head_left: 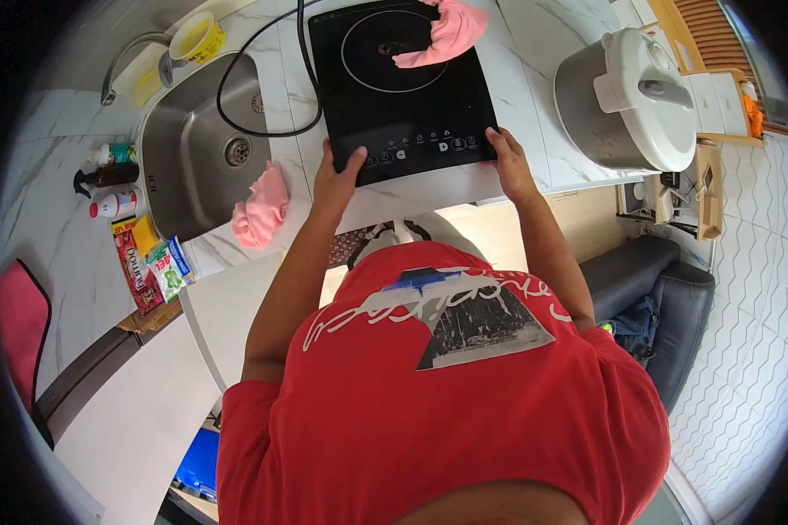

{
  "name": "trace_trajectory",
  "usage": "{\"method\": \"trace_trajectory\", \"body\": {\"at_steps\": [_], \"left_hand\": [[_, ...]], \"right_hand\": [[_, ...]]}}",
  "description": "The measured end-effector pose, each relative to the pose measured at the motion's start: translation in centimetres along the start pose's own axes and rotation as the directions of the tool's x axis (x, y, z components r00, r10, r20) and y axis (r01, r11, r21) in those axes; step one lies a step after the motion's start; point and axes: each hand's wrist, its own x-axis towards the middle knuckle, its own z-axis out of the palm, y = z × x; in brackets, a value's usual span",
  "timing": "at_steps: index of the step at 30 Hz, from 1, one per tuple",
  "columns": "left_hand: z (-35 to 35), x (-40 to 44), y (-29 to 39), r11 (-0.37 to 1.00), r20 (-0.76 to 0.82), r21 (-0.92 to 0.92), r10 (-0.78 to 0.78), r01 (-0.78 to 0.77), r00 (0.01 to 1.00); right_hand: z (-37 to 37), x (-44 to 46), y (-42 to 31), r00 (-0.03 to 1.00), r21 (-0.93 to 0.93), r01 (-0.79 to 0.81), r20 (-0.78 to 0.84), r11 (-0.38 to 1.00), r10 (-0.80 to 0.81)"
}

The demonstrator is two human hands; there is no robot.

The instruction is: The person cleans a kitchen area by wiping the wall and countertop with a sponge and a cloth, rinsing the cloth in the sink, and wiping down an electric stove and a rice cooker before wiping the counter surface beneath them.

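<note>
A black induction cooktop (pixel 411 109) lies on the marble-patterned counter, its control panel facing me. My left hand (pixel 338 179) grips its near left corner, thumb on top. At the near right corner, my right hand (pixel 513 164) holds the edge, the fingers partly hidden beneath. One pink cloth (pixel 451 35) rests across the cooktop's far right part. Another pink cloth (pixel 262 208) hangs over the counter's front edge beside the sink. A black cord (pixel 221 96) loops from behind the cooktop over the sink.
Left of the cooktop is a steel sink (pixel 193 166) with a faucet (pixel 118 66) and a yellow tub (pixel 196 37). Bottles and detergent packets (pixel 137 267) line its left side. A large white-lidded cooker (pixel 622 105) stands at the right. A black sofa (pixel 665 306) is below.
</note>
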Motion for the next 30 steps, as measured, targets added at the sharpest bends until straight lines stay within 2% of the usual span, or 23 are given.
{"method": "trace_trajectory", "body": {"at_steps": [2, 3, 5, 6, 7, 8, 9, 10, 12, 16, 19, 24, 26, 28, 30], "left_hand": [[-0.8, -0.8, 2.6, 0.932, 0.087, -0.2, -0.292, 0.304, 0.953], [-0.9, -0.8, 2.4, 0.932, 0.089, -0.2, -0.29, 0.302, 0.953], [-1.1, -0.8, 2.0, 0.95, 0.129, -0.162, -0.247, 0.266, 0.961], [-1.1, -0.8, 1.9, 0.95, 0.134, -0.165, -0.245, 0.265, 0.96], [-1.1, -0.9, 1.8, 0.95, 0.127, -0.175, -0.241, 0.261, 0.962], [-1.1, -0.9, 1.8, 0.949, 0.119, -0.184, -0.236, 0.255, 0.964], [-1.1, -0.8, 1.6, 0.949, 0.126, -0.185, -0.236, 0.256, 0.964], [-1.2, -0.7, 1.3, 0.952, 0.142, -0.185, -0.219, 0.243, 0.965], [-1.2, -0.7, 1.4, 0.955, 0.157, -0.187, -0.201, 0.229, 0.967], [-1.1, -0.8, 1.4, 0.953, 0.128, -0.176, -0.225, 0.246, 0.966], [-1.2, -0.9, 1.6, 0.955, 0.144, -0.179, -0.213, 0.237, 0.966], [-1.0, -0.9, 1.1, 0.958, 0.144, -0.204, -0.175, 0.202, 0.974], [-1.1, -0.8, 1.1, 0.948, 0.135, -0.193, -0.229, 0.252, 0.964], [-1.0, -0.9, 1.0, 0.953, 0.142, -0.184, -0.217, 0.241, 0.966], [-1.0, -0.8, 0.9, 0.957, 0.143, -0.175, -0.207, 0.23, 0.968]], "right_hand": [[-0.3, 0.3, 0.2, 0.993, 0.075, -0.077, 0.09, 0.994, 0.07], [-0.2, 0.2, 0.2, 0.994, 0.075, -0.075, 0.088, 0.994, 0.068], [-0.1, -0.4, 0.3, 0.995, -0.008, 0.042, -0.094, 0.999, -0.043], [-0.4, -0.8, 0.3, 0.994, -0.012, 0.043, -0.099, 0.999, -0.044], [-0.7, -1.5, 0.5, 0.937, -0.364, 0.292, -0.077, 0.884, -0.341], [-1.0, -2.2, 0.7, 0.809, -0.654, 0.469, 0.049, 0.594, -0.585], [-1.0, -3.0, 0.9, 0.712, -0.654, 0.589, 0.143, 0.474, -0.688], [-1.0, -3.7, 1.1, 0.713, -0.658, 0.586, 0.14, 0.473, -0.687], [-0.7, -4.8, 1.6, 0.765, -0.828, 0.483, 0.24, 0.284, -0.598], [1.0, -5.7, 0.5, 0.789, -0.896, 0.38, 0.185, 0.23, -0.586], [1.3, -5.0, 1.2, 0.805, -0.911, 0.368, 0.211, 0.188, -0.554], [0.7, -5.0, -0.2, 0.823, -0.9, 0.393, 0.252, 0.189, -0.509], [0.6, -4.7, -1.1, 0.816, -0.883, 0.427, 0.282, 0.196, -0.505], [0.8, -5.0, -2.0, 0.772, -0.857, 0.451, 0.235, 0.249, -0.591], [1.5, -5.4, -2.3, 0.789, -0.815, 0.505, 0.302, 0.285, -0.535]]}}
